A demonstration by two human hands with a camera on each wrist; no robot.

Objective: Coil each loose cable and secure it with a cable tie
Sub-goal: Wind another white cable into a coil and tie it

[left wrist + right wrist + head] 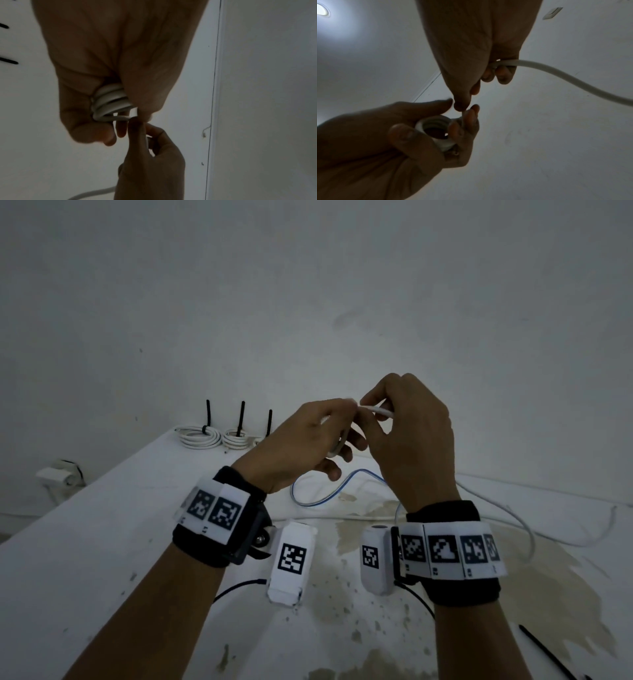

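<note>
Both hands are raised above the white table. My left hand grips a small coil of white cable, several turns wound inside its curled fingers. My right hand pinches the loose run of the same white cable just beside the coil, and the cable also passes through its lower fingers. The rest of the white cable trails down onto the table at the right. A black cable tie lies at the table's near right.
At the table's far left lie two coiled white cables, each with a black tie standing up; a third black tie shows beside my left hand. A blue-white cable loops under the hands. Stains mark the table's front.
</note>
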